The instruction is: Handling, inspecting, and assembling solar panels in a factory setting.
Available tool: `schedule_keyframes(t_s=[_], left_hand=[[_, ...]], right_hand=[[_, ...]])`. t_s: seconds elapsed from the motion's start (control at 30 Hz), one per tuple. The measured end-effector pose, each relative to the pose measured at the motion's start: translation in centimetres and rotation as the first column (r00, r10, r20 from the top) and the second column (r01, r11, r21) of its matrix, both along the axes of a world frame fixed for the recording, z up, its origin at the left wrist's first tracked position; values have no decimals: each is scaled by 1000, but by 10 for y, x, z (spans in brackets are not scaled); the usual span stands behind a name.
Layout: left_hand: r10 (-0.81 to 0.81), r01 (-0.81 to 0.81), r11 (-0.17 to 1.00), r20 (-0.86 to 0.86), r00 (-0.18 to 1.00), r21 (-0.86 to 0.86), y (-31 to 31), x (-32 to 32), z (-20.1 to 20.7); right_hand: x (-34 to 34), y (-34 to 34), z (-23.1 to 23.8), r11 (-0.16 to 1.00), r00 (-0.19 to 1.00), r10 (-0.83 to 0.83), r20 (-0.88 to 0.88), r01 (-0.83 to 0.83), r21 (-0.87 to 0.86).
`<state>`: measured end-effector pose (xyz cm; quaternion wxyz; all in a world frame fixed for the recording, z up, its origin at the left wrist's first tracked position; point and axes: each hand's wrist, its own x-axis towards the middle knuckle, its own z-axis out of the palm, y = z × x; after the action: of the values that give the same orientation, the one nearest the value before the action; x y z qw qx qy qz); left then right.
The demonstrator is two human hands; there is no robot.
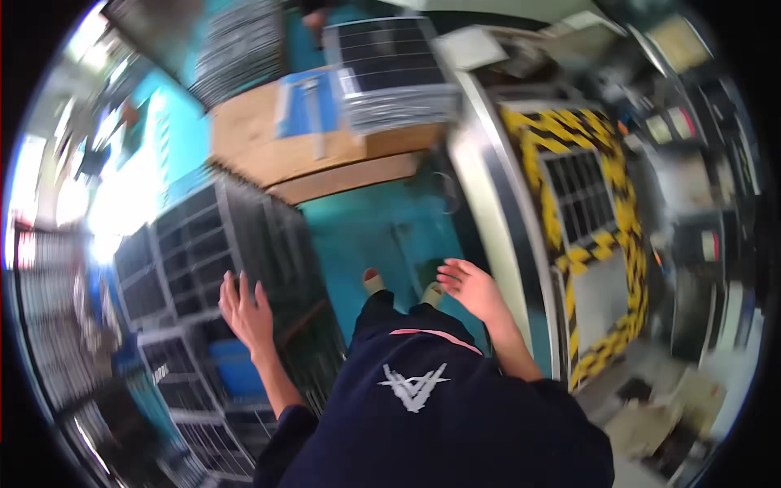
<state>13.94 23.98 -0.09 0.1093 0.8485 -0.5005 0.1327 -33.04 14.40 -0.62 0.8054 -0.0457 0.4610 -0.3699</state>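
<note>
My left hand (pixel 246 313) is raised with its fingers spread and nothing in it. It appears over dark grid-faced panels (pixel 191 236) stacked at the left; whether it touches them I cannot tell. My right hand (pixel 473 291) is also empty, its fingers stretched toward the middle, beside the pale edge of the workbench (pixel 496 211). Between the hands, my feet stand on a teal floor (pixel 382 236). The picture is smeared by motion.
Ahead, a brown wooden-looking surface (pixel 248 134) bears a stack of dark panels (pixel 390 61) and a blue sheet (pixel 301 106). On the right bench, yellow-and-black striped tape (pixel 630 220) borders a dark grid panel (pixel 579 195). Another tall stack (pixel 240 49) stands far left.
</note>
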Motion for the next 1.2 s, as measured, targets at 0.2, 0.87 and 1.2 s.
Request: schedule_keyframes(t_s=[0.2, 0.87, 1.2], left_hand=[[-114, 115, 988, -17, 993, 102, -23, -24, -20], [-865, 912, 298, -483, 134, -281, -276, -477, 47], [-708, 945, 289, -631, 319, 154, -417, -611, -35]], right_hand=[[-64, 8, 26, 983, 997, -54, -54, 43, -180], [-191, 114, 3, 900, -296, -424, -856, -243, -362], [-202, 128, 13, 768, -149, -638, -756, -203, -608]])
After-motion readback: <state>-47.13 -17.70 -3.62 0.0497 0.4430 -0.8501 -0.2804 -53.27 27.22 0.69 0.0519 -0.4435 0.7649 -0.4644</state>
